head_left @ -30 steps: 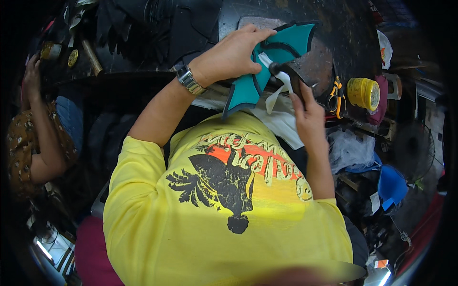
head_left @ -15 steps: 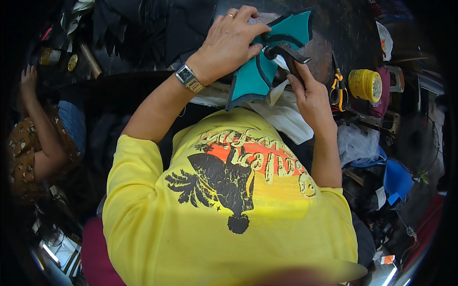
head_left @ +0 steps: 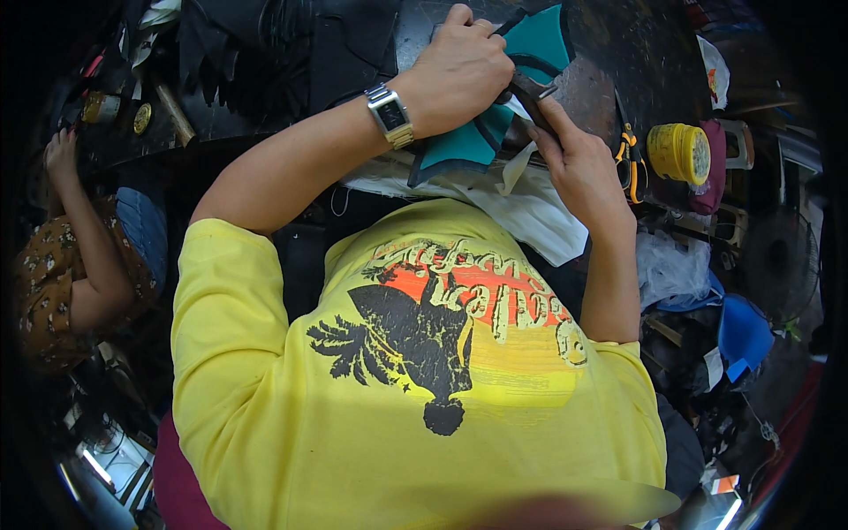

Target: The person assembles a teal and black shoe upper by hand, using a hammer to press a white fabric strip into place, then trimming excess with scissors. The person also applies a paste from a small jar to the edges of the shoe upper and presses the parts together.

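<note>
A teal piece with black edging (head_left: 538, 44), like a cut shoe upper, lies on the dark table at the top. My left hand (head_left: 459, 75), with a metal watch at its wrist, is bent over the middle of this piece and grips it; the fingertips are partly hidden. In my right hand (head_left: 579, 159) is a dark hammer (head_left: 535, 99), held by its handle, its head close against my left fingers above the piece. White cloth or paper (head_left: 534, 212) hangs below the teal piece at the table edge.
Orange-handled pliers (head_left: 630, 163) and a yellow tub (head_left: 678, 153) stand right of my right hand. Black sheets (head_left: 349, 53), a wooden stick (head_left: 177, 115) and small containers lie on the left. Another person's arm (head_left: 88, 238) shows at far left. A clear plastic bag (head_left: 667, 265) is lower right.
My left hand has slid right and now covers more of the piece's middle. The hammer head has moved up beside it. The teal piece has shifted slightly up and left.
</note>
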Available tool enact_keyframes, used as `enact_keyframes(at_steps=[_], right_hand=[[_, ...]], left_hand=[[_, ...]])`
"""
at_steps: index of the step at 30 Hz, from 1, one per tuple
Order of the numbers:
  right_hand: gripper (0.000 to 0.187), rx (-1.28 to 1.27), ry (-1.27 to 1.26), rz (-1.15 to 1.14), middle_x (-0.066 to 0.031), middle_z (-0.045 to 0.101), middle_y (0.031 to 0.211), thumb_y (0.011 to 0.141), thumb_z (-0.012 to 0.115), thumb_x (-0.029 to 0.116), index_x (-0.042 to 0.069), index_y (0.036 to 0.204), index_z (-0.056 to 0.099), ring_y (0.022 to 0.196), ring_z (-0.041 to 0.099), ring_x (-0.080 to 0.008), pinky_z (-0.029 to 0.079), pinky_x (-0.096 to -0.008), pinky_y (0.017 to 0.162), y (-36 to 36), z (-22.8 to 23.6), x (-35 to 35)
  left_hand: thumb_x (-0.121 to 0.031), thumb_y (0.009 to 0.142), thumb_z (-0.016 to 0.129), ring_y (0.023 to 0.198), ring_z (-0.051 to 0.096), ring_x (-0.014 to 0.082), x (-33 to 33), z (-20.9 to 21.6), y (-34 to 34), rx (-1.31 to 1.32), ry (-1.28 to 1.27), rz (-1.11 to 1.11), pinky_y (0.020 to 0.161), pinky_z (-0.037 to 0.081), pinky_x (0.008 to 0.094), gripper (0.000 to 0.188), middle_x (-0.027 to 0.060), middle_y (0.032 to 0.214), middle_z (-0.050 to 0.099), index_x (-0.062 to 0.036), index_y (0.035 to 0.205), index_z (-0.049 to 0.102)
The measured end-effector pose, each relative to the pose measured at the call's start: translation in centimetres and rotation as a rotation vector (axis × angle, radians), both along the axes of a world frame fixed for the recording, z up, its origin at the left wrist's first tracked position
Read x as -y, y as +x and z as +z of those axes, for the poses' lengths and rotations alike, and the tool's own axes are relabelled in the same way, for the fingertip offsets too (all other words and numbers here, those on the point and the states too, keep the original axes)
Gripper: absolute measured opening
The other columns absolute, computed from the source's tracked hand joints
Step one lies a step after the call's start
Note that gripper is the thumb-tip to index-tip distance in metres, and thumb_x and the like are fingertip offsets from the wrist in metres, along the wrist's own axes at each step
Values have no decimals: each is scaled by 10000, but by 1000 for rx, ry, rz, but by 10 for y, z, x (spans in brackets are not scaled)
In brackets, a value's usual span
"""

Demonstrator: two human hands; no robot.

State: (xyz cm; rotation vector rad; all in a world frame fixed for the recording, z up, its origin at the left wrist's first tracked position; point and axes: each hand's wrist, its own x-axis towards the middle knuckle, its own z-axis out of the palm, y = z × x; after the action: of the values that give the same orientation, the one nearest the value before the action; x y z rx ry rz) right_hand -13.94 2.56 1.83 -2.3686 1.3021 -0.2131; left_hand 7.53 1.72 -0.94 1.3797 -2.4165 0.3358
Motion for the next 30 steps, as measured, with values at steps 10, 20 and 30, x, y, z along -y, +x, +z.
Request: enact_keyframes(at_steps=[10,20,30], right_hand=[[428,281,76,-41,-198,689,1032,985,606,208,79,1386,526,872,634,-290,501,-355,791,-12,-27,10],[435,262,98,-73,-150,681,1009,995,593,199,73,1404,517,809,575,-143,489,-289,794,-12,-28,6],[400,269,94,-79,-261,673,1042,973,601,246,100,1340,537,969,620,-482,498,-466,815,-11,-26,5]], left_hand=[[-197,830,593,853,617,243,31,-6,7,104,135,-197,823,389,394,187,85,783,656,-81,737,707],[-221,820,698,990,620,210,32,-23,22,22,24,-195,861,459,366,138,6,1003,651,-122,915,703],[-244,1021,550,716,553,128,-13,9,98,-1197,631,-438,703,473,285,295,32,784,536,-7,858,614]])
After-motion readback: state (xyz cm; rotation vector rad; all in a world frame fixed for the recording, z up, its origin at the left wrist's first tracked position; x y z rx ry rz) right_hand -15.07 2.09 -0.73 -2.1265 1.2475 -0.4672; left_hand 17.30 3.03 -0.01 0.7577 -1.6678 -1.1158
